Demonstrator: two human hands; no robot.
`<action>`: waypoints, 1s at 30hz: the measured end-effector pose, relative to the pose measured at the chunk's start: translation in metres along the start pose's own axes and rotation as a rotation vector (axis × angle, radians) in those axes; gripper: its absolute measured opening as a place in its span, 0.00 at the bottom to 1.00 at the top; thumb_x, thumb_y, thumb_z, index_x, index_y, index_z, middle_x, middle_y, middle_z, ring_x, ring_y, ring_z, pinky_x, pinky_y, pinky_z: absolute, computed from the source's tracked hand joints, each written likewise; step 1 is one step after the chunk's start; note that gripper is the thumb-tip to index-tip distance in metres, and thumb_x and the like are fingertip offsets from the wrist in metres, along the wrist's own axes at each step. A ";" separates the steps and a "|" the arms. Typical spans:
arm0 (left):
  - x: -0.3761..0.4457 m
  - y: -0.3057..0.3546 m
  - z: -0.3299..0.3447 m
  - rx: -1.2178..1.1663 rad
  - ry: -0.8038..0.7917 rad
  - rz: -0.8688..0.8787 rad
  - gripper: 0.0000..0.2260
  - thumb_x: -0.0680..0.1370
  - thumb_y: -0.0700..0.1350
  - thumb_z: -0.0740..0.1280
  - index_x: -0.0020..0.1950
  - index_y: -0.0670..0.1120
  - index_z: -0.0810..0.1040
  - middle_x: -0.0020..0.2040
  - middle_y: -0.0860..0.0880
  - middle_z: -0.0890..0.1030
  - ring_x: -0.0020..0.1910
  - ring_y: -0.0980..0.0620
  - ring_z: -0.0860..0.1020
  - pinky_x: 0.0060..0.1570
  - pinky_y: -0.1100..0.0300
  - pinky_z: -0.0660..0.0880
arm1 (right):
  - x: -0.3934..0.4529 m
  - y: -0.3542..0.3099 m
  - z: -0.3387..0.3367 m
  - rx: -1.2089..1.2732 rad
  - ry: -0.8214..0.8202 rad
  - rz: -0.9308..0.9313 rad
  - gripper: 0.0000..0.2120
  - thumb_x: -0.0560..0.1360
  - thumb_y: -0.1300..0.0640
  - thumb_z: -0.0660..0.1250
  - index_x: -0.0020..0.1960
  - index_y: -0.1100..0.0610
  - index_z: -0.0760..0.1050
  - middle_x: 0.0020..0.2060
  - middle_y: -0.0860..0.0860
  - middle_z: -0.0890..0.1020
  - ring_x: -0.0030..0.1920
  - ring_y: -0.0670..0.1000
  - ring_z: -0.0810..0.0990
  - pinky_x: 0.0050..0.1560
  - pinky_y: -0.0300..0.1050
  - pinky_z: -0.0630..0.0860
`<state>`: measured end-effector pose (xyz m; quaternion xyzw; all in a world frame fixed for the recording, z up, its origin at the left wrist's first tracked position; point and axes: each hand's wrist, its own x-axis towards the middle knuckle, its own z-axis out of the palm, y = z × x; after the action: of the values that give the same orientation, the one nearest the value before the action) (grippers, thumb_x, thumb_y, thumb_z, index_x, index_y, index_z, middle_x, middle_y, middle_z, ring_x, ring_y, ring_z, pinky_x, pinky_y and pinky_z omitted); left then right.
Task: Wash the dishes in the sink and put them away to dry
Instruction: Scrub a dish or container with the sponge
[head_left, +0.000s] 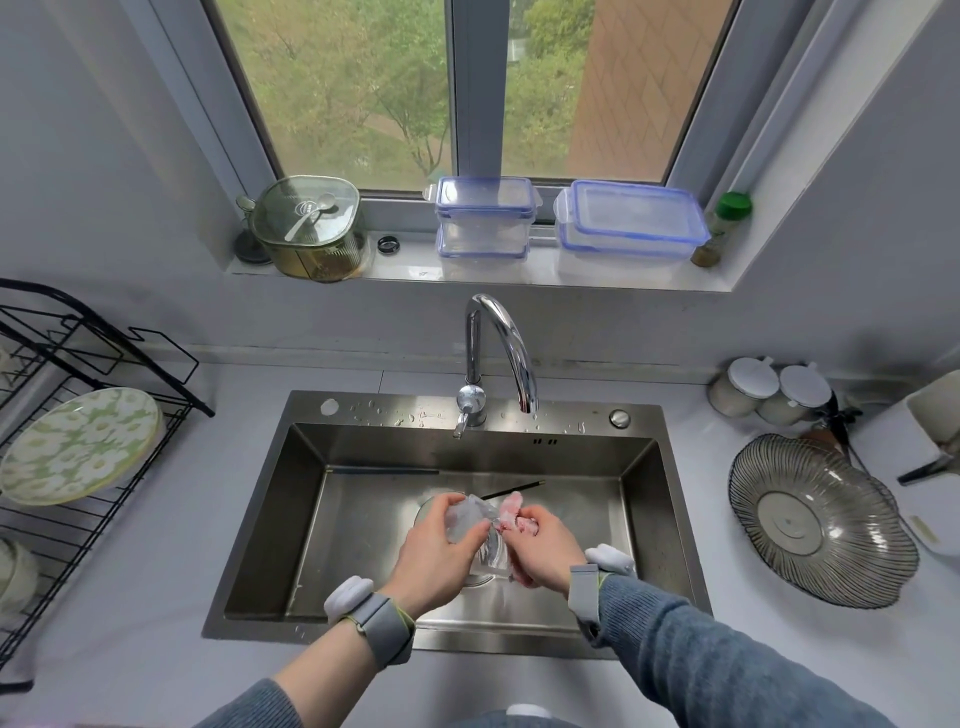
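Note:
Over the steel sink (270, 519) my left hand (436, 551) grips a clear glass (467, 519), tilted on its side. My right hand (540, 545) holds a pink cloth (511, 512) pressed against the glass's mouth. A black chopstick (511, 489) lies on the sink floor behind the hands, and another one (384, 471) rests along the back wall. The chrome tap (498, 353) stands above with no water running. A floral plate (78, 447) stands in the black drying rack (104, 364) at the left.
A ribbed glass bowl (821, 519) sits on the counter to the right, with two lidded jars (769, 387) behind it. Plastic boxes (628, 221) and a green glass container (306, 228) line the windowsill.

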<state>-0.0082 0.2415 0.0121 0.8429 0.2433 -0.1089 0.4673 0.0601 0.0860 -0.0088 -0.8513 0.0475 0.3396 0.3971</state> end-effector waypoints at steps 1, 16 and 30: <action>0.000 0.000 0.003 -0.023 -0.001 -0.009 0.20 0.80 0.59 0.68 0.69 0.56 0.70 0.66 0.51 0.77 0.64 0.51 0.76 0.62 0.58 0.71 | 0.001 0.000 0.002 -0.068 0.012 -0.020 0.09 0.75 0.43 0.67 0.52 0.45 0.75 0.46 0.50 0.85 0.50 0.58 0.85 0.51 0.48 0.80; 0.003 0.002 0.001 -0.290 -0.092 -0.047 0.14 0.78 0.57 0.69 0.61 0.55 0.75 0.57 0.54 0.83 0.59 0.51 0.81 0.60 0.55 0.76 | -0.004 -0.022 0.008 -0.026 -0.188 -0.349 0.20 0.73 0.66 0.61 0.35 0.41 0.77 0.29 0.39 0.77 0.33 0.42 0.72 0.38 0.39 0.69; 0.003 0.006 -0.013 -0.348 -0.101 0.133 0.14 0.79 0.48 0.72 0.65 0.54 0.76 0.59 0.52 0.84 0.53 0.58 0.84 0.55 0.55 0.82 | 0.002 -0.016 -0.024 -0.448 -0.188 -0.315 0.09 0.77 0.46 0.65 0.51 0.47 0.82 0.47 0.47 0.85 0.49 0.54 0.81 0.47 0.44 0.75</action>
<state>-0.0029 0.2507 0.0225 0.7570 0.1786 -0.0760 0.6239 0.0809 0.0803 0.0115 -0.8796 -0.1984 0.3532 0.2494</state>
